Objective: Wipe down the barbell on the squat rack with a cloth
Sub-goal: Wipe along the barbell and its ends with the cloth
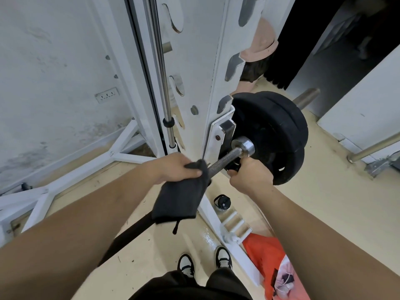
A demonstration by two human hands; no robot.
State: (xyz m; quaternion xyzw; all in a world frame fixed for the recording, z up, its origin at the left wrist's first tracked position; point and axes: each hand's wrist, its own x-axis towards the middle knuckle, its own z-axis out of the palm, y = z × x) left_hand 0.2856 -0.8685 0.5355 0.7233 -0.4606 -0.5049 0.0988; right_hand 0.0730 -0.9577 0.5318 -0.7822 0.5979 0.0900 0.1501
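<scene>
A steel barbell point(225, 159) rests on the white squat rack point(194, 61), its shaft running from lower left up to a chrome collar and black weight plates point(275, 135). My left hand point(173, 167) grips a dark grey cloth point(179, 198) wrapped over the shaft; most of the cloth hangs below the bar. My right hand point(251, 176) is curled round the bar just below the collar, close to the plates. The shaft under the cloth and below my left arm is hidden.
The rack's white base struts point(71, 176) spread over the beige floor. A chrome guide rod point(162, 72) runs up the rack. A small black object point(221, 202) and an orange bag point(270, 260) lie near my shoes point(223, 256). A rail point(376, 146) juts in at right.
</scene>
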